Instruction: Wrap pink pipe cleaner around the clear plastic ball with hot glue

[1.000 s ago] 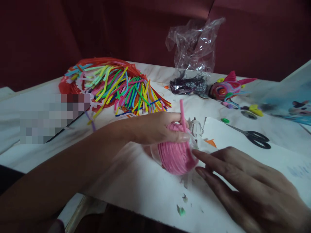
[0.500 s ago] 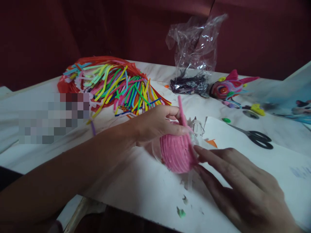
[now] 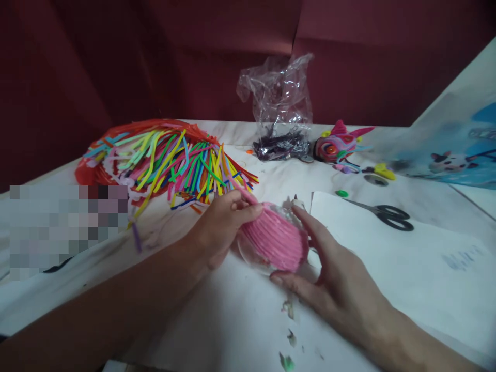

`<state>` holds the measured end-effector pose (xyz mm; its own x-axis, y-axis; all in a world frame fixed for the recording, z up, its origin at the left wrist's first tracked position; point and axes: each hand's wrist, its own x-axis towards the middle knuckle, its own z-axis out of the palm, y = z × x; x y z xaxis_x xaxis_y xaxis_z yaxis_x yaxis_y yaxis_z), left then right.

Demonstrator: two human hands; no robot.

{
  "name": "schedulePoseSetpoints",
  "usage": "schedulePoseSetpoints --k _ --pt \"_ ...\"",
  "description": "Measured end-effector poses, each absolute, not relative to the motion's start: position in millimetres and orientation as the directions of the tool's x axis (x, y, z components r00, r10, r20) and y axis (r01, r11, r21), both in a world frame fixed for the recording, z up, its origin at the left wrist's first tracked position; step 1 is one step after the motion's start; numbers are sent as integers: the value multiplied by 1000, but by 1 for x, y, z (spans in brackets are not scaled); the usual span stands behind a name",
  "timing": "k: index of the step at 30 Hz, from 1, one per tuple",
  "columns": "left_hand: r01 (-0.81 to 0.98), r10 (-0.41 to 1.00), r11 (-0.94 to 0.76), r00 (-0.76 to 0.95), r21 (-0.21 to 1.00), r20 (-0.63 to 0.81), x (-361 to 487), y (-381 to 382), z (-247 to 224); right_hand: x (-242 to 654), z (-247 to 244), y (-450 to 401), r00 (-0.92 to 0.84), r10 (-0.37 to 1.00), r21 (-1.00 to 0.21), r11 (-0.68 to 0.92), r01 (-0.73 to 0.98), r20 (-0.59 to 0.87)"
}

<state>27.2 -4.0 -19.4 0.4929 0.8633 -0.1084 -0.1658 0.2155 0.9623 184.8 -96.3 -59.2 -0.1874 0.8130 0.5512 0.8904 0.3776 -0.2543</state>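
Observation:
A round, clear plastic piece wrapped in rows of pink pipe cleaner (image 3: 277, 240) is between my hands, its pink rows facing up and slanting. My left hand (image 3: 227, 219) is closed at its upper left edge, thumb and forefinger pinching the pink pipe cleaner, whose loose end (image 3: 245, 191) sticks out past the fingers. On the other side, my right hand (image 3: 329, 274) grips the piece's right edge, with the thumb under the near rim and the forefinger at the far rim. Part of the clear plastic shows below the pink rows.
Colourful pipe cleaners in a red bag (image 3: 194, 163) lie at the back left. Behind stand a clear bag of dark material (image 3: 282, 144) and a decorated fish-like figure (image 3: 335, 147). Black scissors (image 3: 393, 216) rest on white paper (image 3: 387, 274) at right. Green scraps (image 3: 287, 361) lie near the front.
The pink-covered piece has turned so its rows slant and face up more. My right hand has moved from pinching its edge to spanning it. The view has shifted right and up.

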Motion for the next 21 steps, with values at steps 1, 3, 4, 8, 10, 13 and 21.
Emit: schedulePoseSetpoints --k 1,3,4,8,10,13,21 --pt "-176 869 220 483 959 -110 27 -5 -20 185 -58 -95 -196 809 -249 386 888 554" --pt "-204 881 201 466 958 -85 26 -8 -20 184 -57 -95 -200 792 -246 402 882 576" --pt "-220 888 183 456 958 -65 26 -9 -21 184 -57 -94 -197 785 -244 404 882 587" --pt "-261 852 176 523 949 -14 23 -13 -22 182 -54 -93 -217 766 -187 401 897 605" --pt "-243 831 144 556 959 16 22 -14 -24 183 -53 -93 -242 753 -147 409 901 612" --pt "-192 827 24 555 981 89 22 -16 -28 185 -52 -93 -255 745 -121 410 904 616" --pt "-157 884 -32 457 987 101 31 -22 -30 186 -51 -94 -277 745 -78 403 912 606"
